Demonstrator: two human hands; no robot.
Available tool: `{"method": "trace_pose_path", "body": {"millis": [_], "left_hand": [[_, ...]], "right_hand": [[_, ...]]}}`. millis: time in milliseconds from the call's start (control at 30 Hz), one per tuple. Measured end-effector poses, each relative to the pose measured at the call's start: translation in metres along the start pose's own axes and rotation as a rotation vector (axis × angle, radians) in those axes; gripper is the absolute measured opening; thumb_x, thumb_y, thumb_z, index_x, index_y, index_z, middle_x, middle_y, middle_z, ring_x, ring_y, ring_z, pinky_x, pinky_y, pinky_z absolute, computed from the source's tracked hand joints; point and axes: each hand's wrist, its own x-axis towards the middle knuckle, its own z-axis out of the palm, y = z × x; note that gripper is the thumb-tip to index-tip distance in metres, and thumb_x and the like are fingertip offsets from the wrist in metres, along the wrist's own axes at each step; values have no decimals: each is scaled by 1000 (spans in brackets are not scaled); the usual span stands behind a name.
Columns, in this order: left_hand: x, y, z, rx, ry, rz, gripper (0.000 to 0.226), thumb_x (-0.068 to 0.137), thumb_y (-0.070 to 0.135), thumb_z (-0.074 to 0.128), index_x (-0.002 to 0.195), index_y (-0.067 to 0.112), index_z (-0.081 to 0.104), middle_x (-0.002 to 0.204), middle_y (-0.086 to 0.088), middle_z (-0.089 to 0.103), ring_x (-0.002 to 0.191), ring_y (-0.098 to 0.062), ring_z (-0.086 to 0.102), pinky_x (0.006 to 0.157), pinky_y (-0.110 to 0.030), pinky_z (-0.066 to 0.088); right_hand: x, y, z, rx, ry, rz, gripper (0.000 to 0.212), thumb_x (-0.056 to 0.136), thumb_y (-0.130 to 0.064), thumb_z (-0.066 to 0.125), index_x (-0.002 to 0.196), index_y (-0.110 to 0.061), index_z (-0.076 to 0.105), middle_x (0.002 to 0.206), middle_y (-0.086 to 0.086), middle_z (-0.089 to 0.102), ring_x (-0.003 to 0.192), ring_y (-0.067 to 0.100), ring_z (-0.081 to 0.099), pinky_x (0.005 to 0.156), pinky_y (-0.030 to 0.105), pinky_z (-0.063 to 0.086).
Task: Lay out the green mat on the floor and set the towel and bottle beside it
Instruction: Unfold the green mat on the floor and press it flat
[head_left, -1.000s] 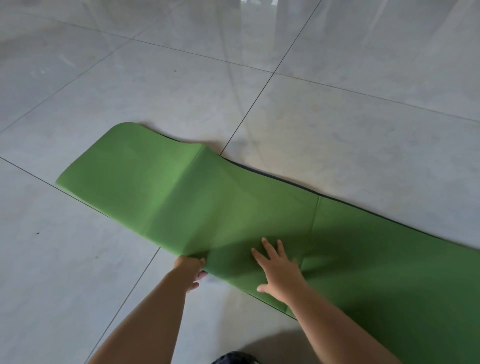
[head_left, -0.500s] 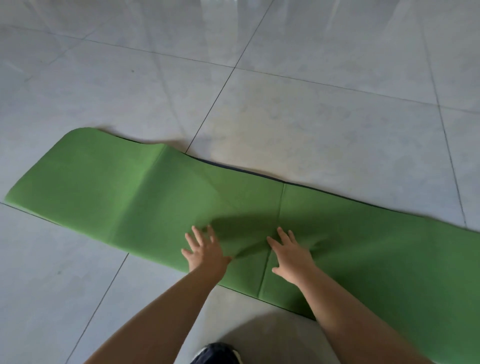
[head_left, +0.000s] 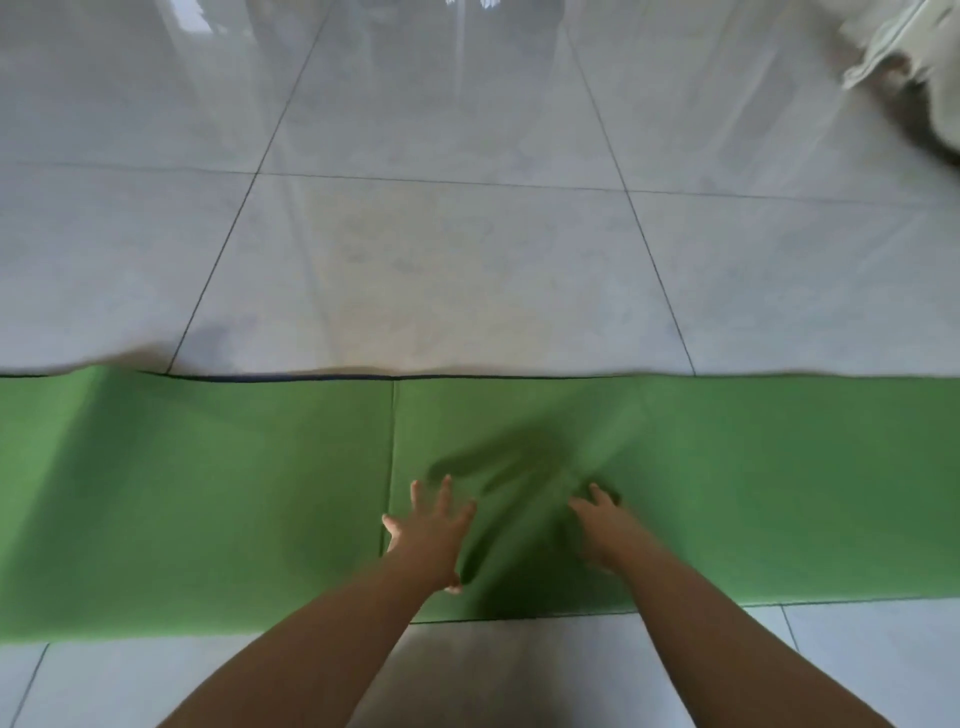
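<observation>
Green mat unrolled, long axis left-right, both hands flat on it

Soft daylight, window glare on the glossy floor, motion blur throughout, dark hand shadows on the mat, edges bowed.

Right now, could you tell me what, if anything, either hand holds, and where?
Nothing is held: left hand and right hand are open, fingers spread, over the green mat.

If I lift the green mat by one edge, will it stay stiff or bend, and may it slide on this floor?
Probably floppy: the green mat shows fold creases and a raised ripple at its left. It may slide, since the floor looks glossy.
</observation>
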Motion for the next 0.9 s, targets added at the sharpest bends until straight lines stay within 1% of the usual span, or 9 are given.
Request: {"method": "trace_pose_path", "body": {"millis": [67,167,300,367,467,567,633,767,900], "left_hand": [[3,4,-4,40,-1,10,105,75,43,72,149,31,-2,156,-9,-19,140,-46,-10,104,-71,19],[9,15,-8,81,9,43,106,75,45,72,149,30,-3,156,-9,-19,141,-46,-9,104,-71,19],[19,30,-13,37,31,70,107,75,47,71,150,29,-4,157,-7,-18,142,-44,-9,105,-69,19],[22,28,-15,6,40,63,109,74,48,71,150,27,-5,157,-5,-19,142,-42,-10,105,-70,19],[24,10,-13,-39,32,17,113,72,50,72,149,26,-7,155,-3,-23,141,-42,-13,103,-70,19],[22,-17,-13,-118,33,-57,117,70,50,73,149,27,-9,155,-1,-24,141,-42,-15,103,-71,18],[22,-36,-20,-136,32,-90,116,71,47,74,149,28,-9,156,0,-22,141,-41,-13,103,-71,18],[27,-72,-43,-203,10,-195,114,73,38,76,150,27,-8,157,2,-19,142,-43,-12,102,-71,19],[30,-88,-36,-272,-8,-200,115,73,30,76,149,29,-11,154,6,-27,139,-44,-18,100,-70,25]], "right_hand": [[-5,18,1,2,-5,42,65,91,-15,55,147,-18,23,159,7,-3,142,39,14,111,52,30],[-10,32,1,29,2,84,73,88,-21,61,148,-19,19,158,9,-3,143,38,12,111,52,30],[-10,27,-4,35,21,46,82,85,-28,66,149,-22,15,158,10,-4,143,38,9,112,53,28],[-7,14,-7,38,32,-4,82,85,-28,66,149,-22,16,158,10,-3,144,38,8,112,54,27],[-1,-13,-9,66,41,-82,83,85,-31,66,149,-24,13,159,6,-2,145,34,4,113,53,25],[4,-44,-10,52,50,-167,83,84,-31,66,149,-24,14,159,4,0,145,31,9,112,51,28],[8,-64,-11,17,65,-220,80,84,-30,65,148,-23,17,158,5,2,144,32,11,111,51,31],[23,-99,-20,-47,84,-261,79,85,-29,65,148,-24,17,159,4,-1,145,33,4,111,53,29],[42,-125,-36,-73,97,-277,80,85,-28,65,148,-24,15,159,3,-5,145,34,2,112,54,27]]}}
